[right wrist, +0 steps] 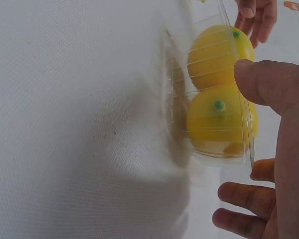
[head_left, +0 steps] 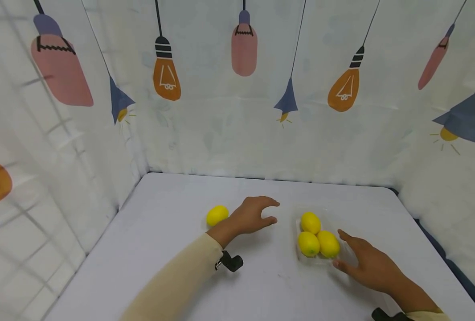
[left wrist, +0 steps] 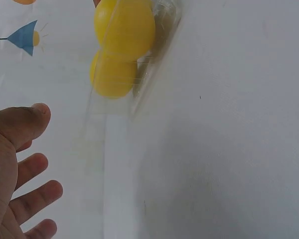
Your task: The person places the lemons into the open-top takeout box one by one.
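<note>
Three yellow lemons (head_left: 309, 244) sit in a clear plastic container (right wrist: 209, 159) on the right half of the table. My right hand (head_left: 367, 263) is at the container's right side, its thumb and fingers spread apart near the rim; whether they touch it I cannot tell. To the container's left, my left hand (head_left: 251, 215) hovers with nothing in it, thumb and fingers apart and pointing toward the container. Another lemon (head_left: 217, 215) lies on the table just beyond my left wrist, partly hidden by it. In the left wrist view the left fingers (left wrist: 37, 199) are loosely extended.
A white table (head_left: 149, 240) carries these things. White cloth walls (head_left: 205, 142) printed with hanging lamps and bulbs stand at its back and sides. Dark wrist mounts (head_left: 232, 261) are strapped at both sleeves.
</note>
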A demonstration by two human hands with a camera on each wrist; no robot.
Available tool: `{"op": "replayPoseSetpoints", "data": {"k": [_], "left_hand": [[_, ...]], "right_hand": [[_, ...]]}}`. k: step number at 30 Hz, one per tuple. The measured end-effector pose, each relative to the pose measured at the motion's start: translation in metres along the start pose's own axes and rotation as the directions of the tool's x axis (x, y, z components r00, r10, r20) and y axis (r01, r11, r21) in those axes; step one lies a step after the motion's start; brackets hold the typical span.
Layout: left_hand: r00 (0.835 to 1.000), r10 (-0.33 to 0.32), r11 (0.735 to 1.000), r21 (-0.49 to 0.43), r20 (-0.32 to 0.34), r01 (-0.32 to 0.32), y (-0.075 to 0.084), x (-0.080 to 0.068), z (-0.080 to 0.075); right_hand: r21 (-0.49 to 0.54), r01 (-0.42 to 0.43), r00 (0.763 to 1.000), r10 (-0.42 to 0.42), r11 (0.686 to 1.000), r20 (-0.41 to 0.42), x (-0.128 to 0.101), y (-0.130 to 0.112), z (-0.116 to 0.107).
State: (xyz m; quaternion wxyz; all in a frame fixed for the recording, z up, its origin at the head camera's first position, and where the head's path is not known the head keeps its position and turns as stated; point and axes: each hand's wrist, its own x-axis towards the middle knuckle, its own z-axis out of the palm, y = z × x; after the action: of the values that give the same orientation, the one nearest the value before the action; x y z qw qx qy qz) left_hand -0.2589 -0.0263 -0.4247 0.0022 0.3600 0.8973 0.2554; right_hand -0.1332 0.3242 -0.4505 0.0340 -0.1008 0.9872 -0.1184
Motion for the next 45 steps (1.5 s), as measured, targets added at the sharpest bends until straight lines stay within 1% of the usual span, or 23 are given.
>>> {"op": "replayPoseSetpoints", "data": {"k": [3, 6, 12, 19, 23, 30, 33, 38, 45], "left_hand": [[1.0, -0.004, 1.0, -0.013, 0.002, 0.004, -0.004, -0.007, -0.005], [1.0, -0.008, 1.0, -0.006, -0.004, 0.008, -0.008, -0.014, -0.009], [1.0, -0.009, 1.0, -0.003, -0.021, 0.009, -0.018, -0.028, -0.018], [0.999, -0.036, 0.999, -0.018, -0.031, 0.036, -0.036, -0.048, -0.032], [0.997, -0.054, 0.998, -0.038, -0.049, 0.052, -0.045, -0.058, -0.04], [0.991, -0.109, 0.993, -0.045, -0.075, 0.106, -0.055, -0.072, -0.051], [0.987, -0.136, 0.99, -0.037, -0.08, 0.134, -0.059, -0.077, -0.054], [0.983, -0.164, 0.986, -0.032, -0.084, 0.162, -0.067, -0.085, -0.056], [0.973, -0.224, 0.975, -0.019, -0.054, 0.223, -0.083, -0.097, -0.053]], "right_hand": [[-0.001, 0.006, 1.0, -0.006, 1.0, -0.012, 0.0, 0.001, 0.0], [0.001, 0.007, 1.0, -0.007, 1.0, -0.016, -0.001, 0.001, 0.0], [0.002, -0.007, 1.0, 0.007, 1.0, 0.002, -0.002, 0.0, 0.0], [0.015, -0.009, 1.0, 0.009, 1.0, 0.01, -0.002, -0.001, 0.004], [0.019, -0.011, 1.0, 0.011, 1.0, 0.012, -0.001, -0.002, 0.005], [0.006, -0.007, 1.0, 0.007, 1.0, 0.012, -0.001, -0.001, 0.003], [0.006, -0.005, 1.0, 0.005, 1.0, 0.012, 0.0, 0.0, 0.002], [0.0, 0.004, 1.0, -0.004, 1.0, 0.016, 0.001, 0.001, 0.001], [-0.006, 0.002, 1.0, -0.002, 1.0, 0.017, 0.0, 0.0, 0.0]]}}
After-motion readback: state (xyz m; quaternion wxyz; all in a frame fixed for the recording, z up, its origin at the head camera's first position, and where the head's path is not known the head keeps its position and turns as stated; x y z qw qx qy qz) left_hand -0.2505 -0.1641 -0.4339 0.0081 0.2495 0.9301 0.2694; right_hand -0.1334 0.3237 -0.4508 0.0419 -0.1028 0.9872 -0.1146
